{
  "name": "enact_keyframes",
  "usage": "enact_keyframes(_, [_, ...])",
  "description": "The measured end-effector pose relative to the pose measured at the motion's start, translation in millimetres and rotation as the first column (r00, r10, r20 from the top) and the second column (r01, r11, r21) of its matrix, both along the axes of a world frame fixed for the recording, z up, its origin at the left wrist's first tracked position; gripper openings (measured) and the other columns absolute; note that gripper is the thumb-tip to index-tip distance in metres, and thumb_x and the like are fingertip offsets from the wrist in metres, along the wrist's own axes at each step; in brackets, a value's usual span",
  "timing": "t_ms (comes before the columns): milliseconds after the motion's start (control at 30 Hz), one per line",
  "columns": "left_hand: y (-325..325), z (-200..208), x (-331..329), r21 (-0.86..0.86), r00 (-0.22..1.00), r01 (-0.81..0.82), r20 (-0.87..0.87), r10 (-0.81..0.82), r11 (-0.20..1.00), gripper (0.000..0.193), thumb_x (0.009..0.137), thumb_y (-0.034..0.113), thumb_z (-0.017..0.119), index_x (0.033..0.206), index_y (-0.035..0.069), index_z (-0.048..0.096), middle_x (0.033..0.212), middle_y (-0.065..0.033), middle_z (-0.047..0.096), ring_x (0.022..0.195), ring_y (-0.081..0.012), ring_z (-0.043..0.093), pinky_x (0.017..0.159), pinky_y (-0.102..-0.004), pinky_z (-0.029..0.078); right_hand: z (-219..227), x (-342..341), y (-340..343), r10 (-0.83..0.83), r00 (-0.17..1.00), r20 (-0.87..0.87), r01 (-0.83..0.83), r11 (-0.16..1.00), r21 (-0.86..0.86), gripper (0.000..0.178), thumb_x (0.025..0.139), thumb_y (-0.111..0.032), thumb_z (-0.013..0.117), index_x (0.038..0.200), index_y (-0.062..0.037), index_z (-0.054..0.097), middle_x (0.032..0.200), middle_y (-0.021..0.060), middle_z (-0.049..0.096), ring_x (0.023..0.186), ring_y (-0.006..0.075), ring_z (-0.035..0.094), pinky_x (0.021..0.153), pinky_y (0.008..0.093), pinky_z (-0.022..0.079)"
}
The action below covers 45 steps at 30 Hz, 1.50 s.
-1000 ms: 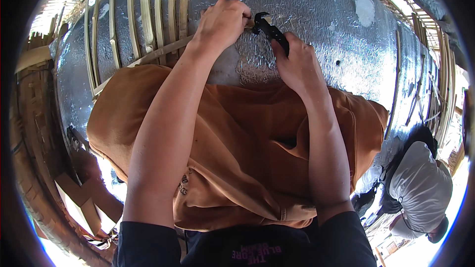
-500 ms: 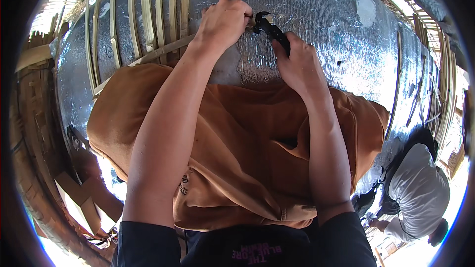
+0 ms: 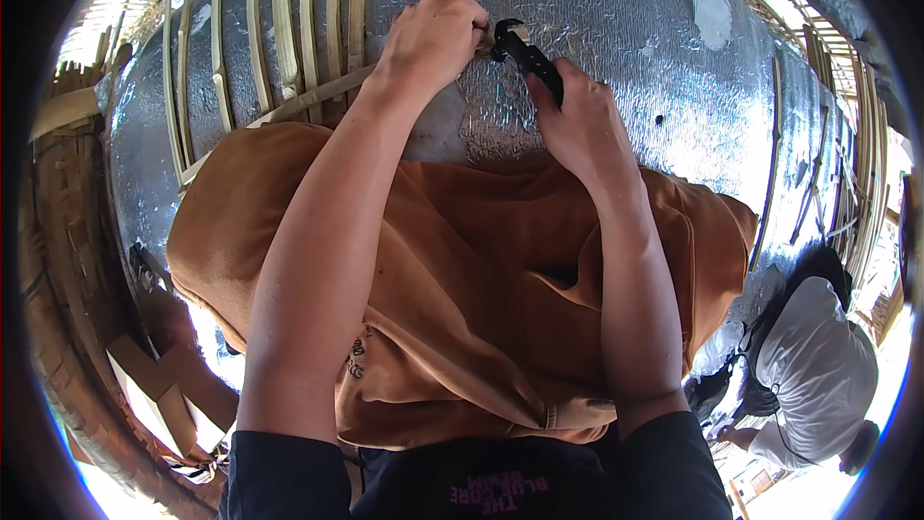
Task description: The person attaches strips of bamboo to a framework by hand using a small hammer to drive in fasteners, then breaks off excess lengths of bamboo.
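My left hand (image 3: 431, 37) is closed around a pale bamboo strip (image 3: 332, 87), which runs from the lower left up to the fist. A frayed, light end shows just past the fingers. My right hand (image 3: 584, 116) grips a black-handled tool with a curved, hook-like head (image 3: 527, 60). That head sits against or very near the strip's end; I cannot tell whether they touch. Brown trousers (image 3: 481, 260) cover my legs beneath both forearms.
Silvery foil sheeting (image 3: 616, 10) spreads ahead and around me. Several upright bamboo slats (image 3: 284, 19) stand at the far left. An open cardboard box (image 3: 154, 395) lies at the lower left. Another person in a pale shirt (image 3: 813, 356) is at the lower right.
Both hands stay almost in place, the left hand and the tool's head shifting very slightly up. The person at the lower right has moved a little.
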<state>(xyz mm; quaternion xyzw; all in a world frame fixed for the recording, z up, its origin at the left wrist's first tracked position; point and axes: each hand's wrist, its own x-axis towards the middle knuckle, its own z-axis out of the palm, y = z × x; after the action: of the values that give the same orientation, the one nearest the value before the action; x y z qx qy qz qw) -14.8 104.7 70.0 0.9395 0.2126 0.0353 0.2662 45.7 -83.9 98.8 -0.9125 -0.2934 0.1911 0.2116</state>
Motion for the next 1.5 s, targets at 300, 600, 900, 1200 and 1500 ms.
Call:
enact_keyframes(300, [-2.3, -9.2, 0.1, 0.162, 0.998, 0.043, 0.027, -0.048, 0.986, 0.015, 0.089, 0.01, 0.068, 0.099, 0.008, 0.078, 0.098, -0.0187, 0.073, 0.092, -0.0421, 0.07, 0.086, -0.0501, 0.056, 3.1, 1.0, 1.0, -0.006, 0.999, -0.033, 0.005, 1.0, -0.007, 0.03, 0.099, -0.029, 0.06, 0.104, 0.0, 0.063, 0.096, 0.0272, 0.072, 0.091, 0.0479, 0.07, 0.077, 0.0543, 0.056])
enact_keyframes(600, [-5.3, -7.3, 1.9, 0.241, 0.995, 0.093, 0.015, -0.1, 0.966, 0.016, 0.089, 0.006, 0.065, 0.098, 0.008, 0.078, 0.09, -0.0204, 0.073, 0.086, -0.041, 0.071, 0.08, -0.0495, 0.058, 3.9, 6.6, -1.1, -0.016, 0.997, -0.073, 0.019, 0.999, 0.046, 0.029, 0.099, -0.028, 0.062, 0.103, 0.0008, 0.066, 0.092, 0.0272, 0.072, 0.089, 0.0471, 0.07, 0.076, 0.0531, 0.055])
enact_keyframes(900, [-3.1, -9.6, 2.0, 0.205, 0.996, 0.078, 0.028, -0.085, 0.976, 0.018, 0.087, 0.003, 0.064, 0.098, 0.007, 0.078, 0.095, -0.0175, 0.073, 0.091, -0.0401, 0.07, 0.083, -0.0494, 0.057, 3.4, 9.4, -1.9, -0.044, 0.995, -0.087, 0.057, 0.987, 0.15, 0.028, 0.099, -0.026, 0.062, 0.099, 0.0015, 0.066, 0.087, 0.0277, 0.07, 0.085, 0.0465, 0.07, 0.072, 0.0516, 0.054])
enact_keyframes(1200, [1.0, -14.8, 1.7, 0.189, 0.995, 0.082, 0.036, -0.09, 0.979, 0.017, 0.087, 0.003, 0.065, 0.099, 0.006, 0.076, 0.097, -0.0171, 0.073, 0.093, -0.0396, 0.069, 0.084, -0.0496, 0.056, -2.7, 10.7, -2.2, -0.042, 0.997, -0.057, 0.052, 0.978, 0.203, 0.027, 0.098, -0.025, 0.063, 0.096, 0.0016, 0.065, 0.081, 0.0269, 0.069, 0.081, 0.0458, 0.07, 0.07, 0.0505, 0.054])
enact_keyframes(1500, [-0.3, -9.3, 0.4, 0.15, 0.996, 0.085, -0.013, -0.084, 0.985, 0.014, 0.089, 0.01, 0.07, 0.102, 0.007, 0.075, 0.098, -0.0159, 0.073, 0.094, -0.039, 0.069, 0.084, -0.0484, 0.056, -0.3, 10.1, -1.0, -0.069, 0.993, -0.095, 0.086, 0.98, 0.182, 0.028, 0.098, -0.027, 0.063, 0.096, 0.001, 0.064, 0.082, 0.0259, 0.07, 0.082, 0.0457, 0.07, 0.071, 0.0503, 0.053])
